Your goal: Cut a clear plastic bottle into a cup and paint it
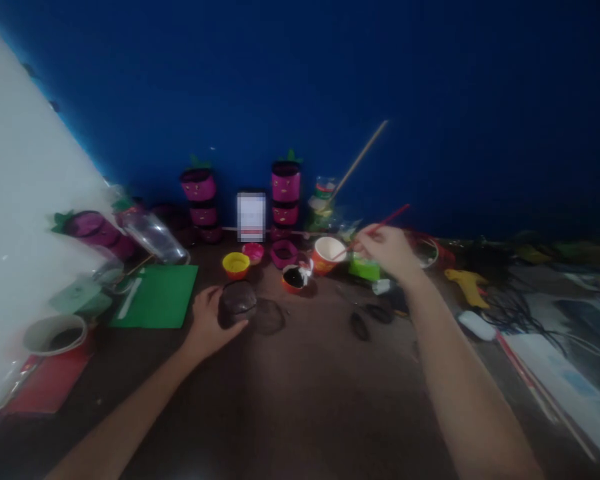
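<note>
My left hand (pixel 211 319) is curled round the left side of a dark, clear cup (pixel 239 300) low over the table. My right hand (pixel 383 248) pinches a thin red brush (pixel 394 215), whose lower end dips into a white and orange paper cup (pixel 329 252). Left of that cup sits a small orange bowl (pixel 293 287) with dark contents and something white at its rim. A yellow cup (pixel 236 265) and a pink cup (pixel 253 252) stand behind the dark one. Beside the dark cup lies a clear ring-like piece (pixel 269 317).
Purple stacked containers (pixel 285 183) stand by the blue wall near a blurred screen (pixel 251 217). Green sheet (pixel 157 297) and a large cup (pixel 55 335) are at left. Scissors (pixel 360 327), a yellow glue gun (pixel 467 287) and cables lie at right.
</note>
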The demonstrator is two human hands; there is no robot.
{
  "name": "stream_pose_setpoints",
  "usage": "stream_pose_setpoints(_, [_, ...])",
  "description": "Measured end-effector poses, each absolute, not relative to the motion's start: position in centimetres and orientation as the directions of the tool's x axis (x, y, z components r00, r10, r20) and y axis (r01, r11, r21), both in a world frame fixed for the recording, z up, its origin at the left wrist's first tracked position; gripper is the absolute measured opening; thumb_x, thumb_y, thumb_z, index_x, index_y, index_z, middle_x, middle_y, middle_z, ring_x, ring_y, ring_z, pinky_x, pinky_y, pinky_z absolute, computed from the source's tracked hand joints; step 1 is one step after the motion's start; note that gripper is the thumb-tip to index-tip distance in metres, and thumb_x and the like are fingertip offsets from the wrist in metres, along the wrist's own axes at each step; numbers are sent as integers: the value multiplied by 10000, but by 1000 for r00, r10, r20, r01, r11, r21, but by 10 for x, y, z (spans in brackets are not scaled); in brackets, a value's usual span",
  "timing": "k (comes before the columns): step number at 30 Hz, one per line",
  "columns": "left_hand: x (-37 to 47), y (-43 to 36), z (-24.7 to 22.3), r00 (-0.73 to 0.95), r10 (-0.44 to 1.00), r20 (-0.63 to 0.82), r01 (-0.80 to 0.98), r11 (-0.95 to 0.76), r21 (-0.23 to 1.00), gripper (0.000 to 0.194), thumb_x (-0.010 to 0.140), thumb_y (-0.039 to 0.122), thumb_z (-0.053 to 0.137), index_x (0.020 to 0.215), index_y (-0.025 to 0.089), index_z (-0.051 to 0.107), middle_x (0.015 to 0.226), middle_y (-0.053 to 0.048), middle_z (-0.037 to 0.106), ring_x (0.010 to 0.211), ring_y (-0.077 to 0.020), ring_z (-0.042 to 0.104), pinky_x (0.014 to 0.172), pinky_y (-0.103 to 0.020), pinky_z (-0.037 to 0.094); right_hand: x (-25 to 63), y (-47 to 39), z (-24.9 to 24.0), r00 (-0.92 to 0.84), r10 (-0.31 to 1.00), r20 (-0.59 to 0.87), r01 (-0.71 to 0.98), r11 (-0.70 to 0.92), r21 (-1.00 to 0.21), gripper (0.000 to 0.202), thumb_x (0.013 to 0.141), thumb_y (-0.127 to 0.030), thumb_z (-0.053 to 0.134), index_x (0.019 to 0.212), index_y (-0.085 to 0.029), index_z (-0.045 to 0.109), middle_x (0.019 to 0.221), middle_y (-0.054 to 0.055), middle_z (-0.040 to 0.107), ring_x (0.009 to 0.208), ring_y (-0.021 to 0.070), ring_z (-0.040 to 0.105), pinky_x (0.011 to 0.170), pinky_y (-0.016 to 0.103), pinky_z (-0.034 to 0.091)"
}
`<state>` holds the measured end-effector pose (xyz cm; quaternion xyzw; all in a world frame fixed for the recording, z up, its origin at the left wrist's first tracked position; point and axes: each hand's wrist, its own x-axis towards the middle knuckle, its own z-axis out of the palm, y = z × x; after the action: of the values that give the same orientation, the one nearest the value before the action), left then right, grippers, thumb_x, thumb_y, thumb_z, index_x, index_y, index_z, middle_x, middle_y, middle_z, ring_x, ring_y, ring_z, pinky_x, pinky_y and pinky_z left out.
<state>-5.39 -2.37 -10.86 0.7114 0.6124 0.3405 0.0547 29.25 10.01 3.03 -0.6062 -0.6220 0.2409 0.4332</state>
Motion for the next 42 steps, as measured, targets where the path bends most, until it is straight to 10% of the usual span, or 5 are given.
stream_pose_setpoints(17, [-54,-23,-110,28,911,412,837,-247,488,708,607,475,709,1195,174,454,1160,-143,434,1095,-337,451,936,-507,401,283,111,44,-116,963,242,800,234,-552,179,765,-237,540,601,-188,591,533,10,648,494,147,581,516,247,413])
stream_pose_setpoints(29, [-54,-23,-110,29,910,414,841,-246,482,704,621,487,696,1195,164,447,1148,-153,451,1093,-339,455,928,-509,399,281,115,42,-115,957,265,797,248,-550,199,792,-281,539,624,-185,588,570,15,645,531,150,560,553,260,410])
stream_pose_setpoints(37, [-53,-23,-108,22,912,410,835,-243,494,663,641,461,678,1189,161,457,1143,-151,468,1096,-338,463,922,-510,405,292,100,52,3,976,220,575,178,-798,162,790,-310,569,672,-204,536,507,-14,592,439,131,551,470,249,440])
stream_pose_setpoints(42, [-53,-24,-109,21,916,400,832,-238,501,666,630,457,689,1183,168,458,1154,-151,459,1101,-342,456,934,-517,394,304,78,65,3,928,372,731,252,-634,164,807,-327,556,687,-215,559,559,-12,610,491,124,568,505,243,429])
